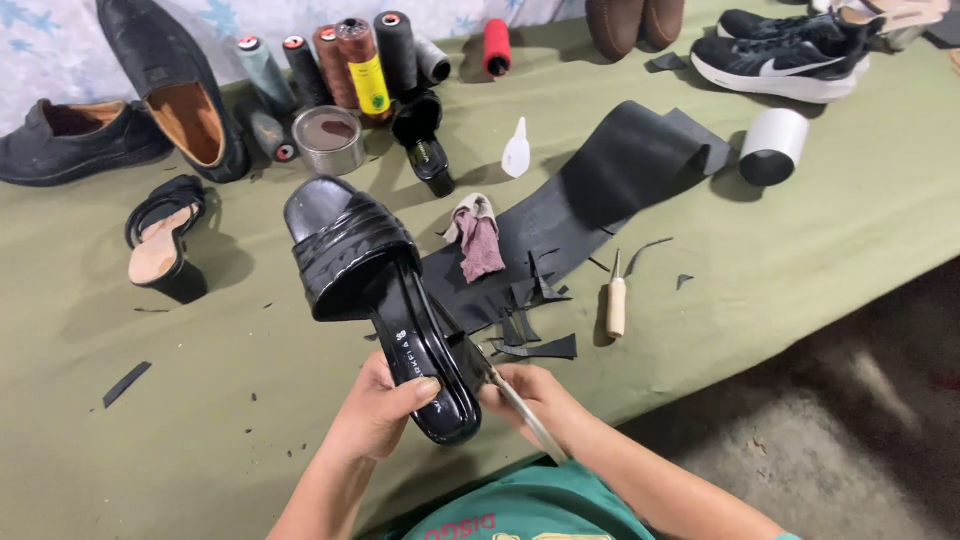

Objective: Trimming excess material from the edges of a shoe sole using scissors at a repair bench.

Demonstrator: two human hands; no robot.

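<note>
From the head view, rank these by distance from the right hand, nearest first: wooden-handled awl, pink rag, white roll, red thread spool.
From the right hand:
1. Wooden-handled awl, just above it on the cloth.
2. Pink rag, up-left beside the sandal.
3. White roll, far upper right.
4. Red thread spool, at the table's far edge.

Glossy black strappy heeled sandal (pixel 385 300), black insole with small white lettering, held at the heel end. Table covered in plain olive-green cloth (pixel 800 250). Black rubber sheet (pixel 600 190) at 1 o'clock of the sandal, black offcut scraps (pixel 535 335) beside it. Crumpled mauve-pink rag (pixel 480 240) with a cream edge. Awl with pale wooden handle (pixel 616 305) at 3 o'clock. At 12 o'clock, thread cones (pixel 340 65): grey-teal, black, brown, one with a yellow label, one red spool (pixel 497 47). Silver tin with brown contents (pixel 330 138). White cylinder with black inside (pixel 773 147). Black sneaker with white sole (pixel 785 55) at 2 o'clock. Black loafer with tan lining (pixel 175 90) at 11 o'clock. Teal-green shirt (pixel 540 510), orange print.
</note>
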